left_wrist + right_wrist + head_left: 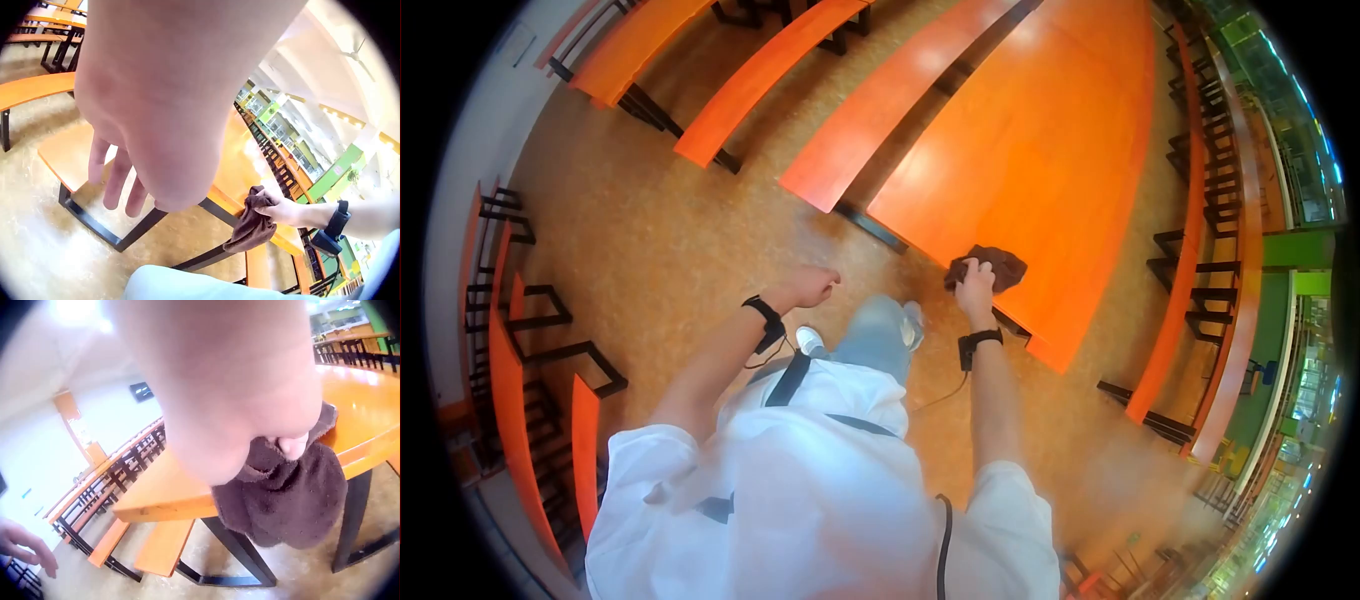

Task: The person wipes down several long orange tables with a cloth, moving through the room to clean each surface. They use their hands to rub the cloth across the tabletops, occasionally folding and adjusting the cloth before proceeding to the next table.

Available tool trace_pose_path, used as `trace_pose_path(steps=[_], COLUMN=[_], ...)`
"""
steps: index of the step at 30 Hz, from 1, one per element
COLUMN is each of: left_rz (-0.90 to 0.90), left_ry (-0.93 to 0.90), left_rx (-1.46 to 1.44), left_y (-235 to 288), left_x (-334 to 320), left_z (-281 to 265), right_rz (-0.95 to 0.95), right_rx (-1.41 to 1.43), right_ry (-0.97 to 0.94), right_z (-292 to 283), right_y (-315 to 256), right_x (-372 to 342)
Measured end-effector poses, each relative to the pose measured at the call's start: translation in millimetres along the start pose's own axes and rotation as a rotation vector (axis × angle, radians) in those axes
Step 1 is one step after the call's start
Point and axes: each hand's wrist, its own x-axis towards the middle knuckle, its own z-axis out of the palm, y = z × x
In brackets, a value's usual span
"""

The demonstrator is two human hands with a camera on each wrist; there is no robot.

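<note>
My right hand (975,289) grips a dark brown cloth (997,268) at the near end of a long orange table (1040,160). In the right wrist view the cloth (287,500) hangs in folds below the palm, past the table edge, with a fingertip showing among the folds. Bunched in the same hand, the cloth (253,222) also shows in the left wrist view. My left hand (810,287) is held over the floor, left of the table end, and has nothing in it. Its fingers (117,181) hang loosely in the left wrist view.
An orange bench (880,110) runs along the table's left side, on dark metal legs. More orange benches (750,85) and tables stand further left. Another row of long tables (1245,250) lies to the right. Brown floor (670,230) shows between the rows.
</note>
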Motion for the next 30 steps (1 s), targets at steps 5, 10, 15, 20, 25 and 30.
trace_pose_path(steps=[5, 10, 15, 20, 25, 30], left_rz=[0.037, 0.048, 0.054, -0.077, -0.177, -0.195], left_ry=[0.095, 0.129, 0.217, 0.233, 0.199, 0.246], left_rx=[-0.047, -0.119, -0.095, -0.015, -0.025, -0.053], left_y=[0, 31, 68, 67, 54, 28], left_x=[17, 65, 114, 149, 146, 116], left_z=[-12, -16, -52, -57, -55, -54], right_rz=[-0.002, 0.027, -0.044, -0.040, 0.008, 0.041], right_rx=[-0.011, 0.111, 0.129, 0.243, 0.223, 0.249], right_ry=[-0.174, -0.250, -0.146, -0.110, -0.061, -0.025], right_z=[-4, -16, -20, -23, -35, -39], right_y=[-17, 1, 26, 49, 54, 45], right_x=[53, 146, 242, 313, 361, 356])
